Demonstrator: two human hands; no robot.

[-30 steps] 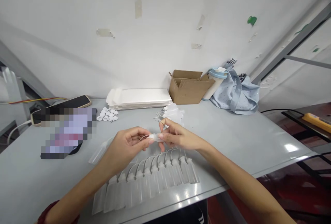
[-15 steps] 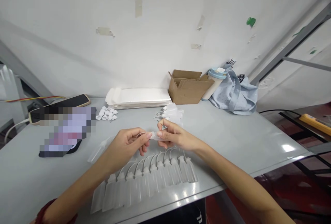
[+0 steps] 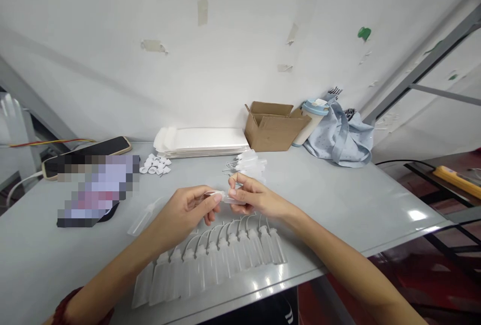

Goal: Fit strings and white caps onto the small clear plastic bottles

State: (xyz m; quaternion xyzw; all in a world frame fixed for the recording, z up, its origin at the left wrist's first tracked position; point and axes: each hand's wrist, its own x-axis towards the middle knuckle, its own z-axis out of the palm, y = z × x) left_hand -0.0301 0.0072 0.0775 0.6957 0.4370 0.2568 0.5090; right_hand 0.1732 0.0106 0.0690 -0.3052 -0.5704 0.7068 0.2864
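Note:
A small translucent plastic bottle (image 3: 233,200) lies sideways between my hands above the table. My left hand (image 3: 190,210) pinches its neck end between thumb and fingers, where a thin white strap or tube curves out. My right hand (image 3: 257,196) grips the bottle's body, hiding much of it. Below my hands, a row of several similar bottles (image 3: 212,262) lies along the table's front, each with a thin curved piece at its neck. One more clear bottle (image 3: 144,217) rests left of my left forearm. Behind my hands is a small pile of bottles (image 3: 250,162).
White caps (image 3: 155,165) are heaped before a stack of white trays or cartons (image 3: 205,139). An open cardboard box (image 3: 276,129), a blue-lidded cup (image 3: 311,119) and a light blue bag (image 3: 341,139) stand against the wall. Phones (image 3: 120,144) lie at the left, one blurred out.
Both hands keep nearly the same place and hold on the bottle. My left fingers have shifted very slightly to the right at its neck.

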